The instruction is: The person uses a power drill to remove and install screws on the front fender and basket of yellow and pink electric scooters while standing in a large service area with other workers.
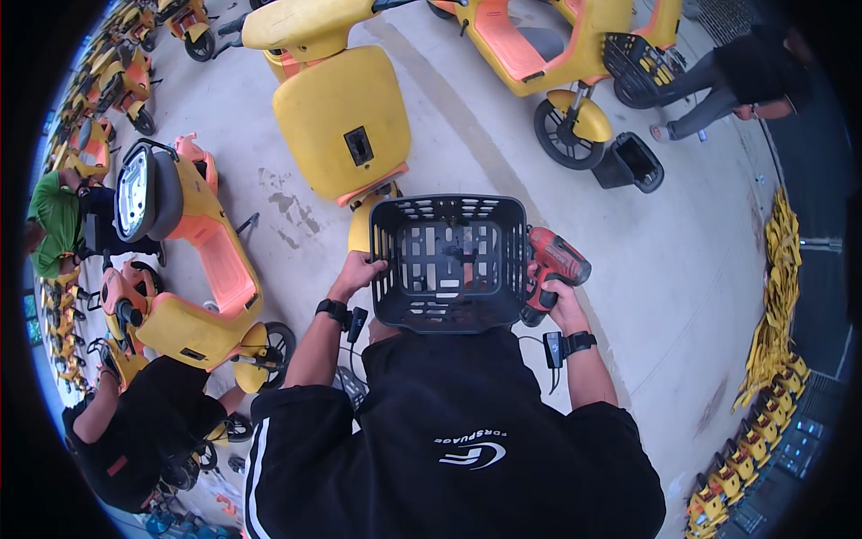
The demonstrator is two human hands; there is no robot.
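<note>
A black plastic basket (pixel 431 320) with slotted walls and floor is held in front of my chest, its open top facing up. My left hand (pixel 361 271) grips its left wall, fingers curled onto the slots. In my right hand (pixel 564 304) is a red and black cordless drill (pixel 558 256), held by the handle right beside the basket's right wall. Whether the right fingers also touch the basket is hidden. Just beyond the basket stands a yellow electric scooter (pixel 332 108), its front panel with a dark rectangular slot facing me.
Another yellow and orange scooter (pixel 193 310) stands at left, near a person in black (pixel 135 431) and one in green (pixel 58 225). At far right, a scooter with basket (pixel 575 126), a black bin (pixel 637 162) and a walking person (pixel 754 72). Yellow parts (pixel 777 269) are piled along the right.
</note>
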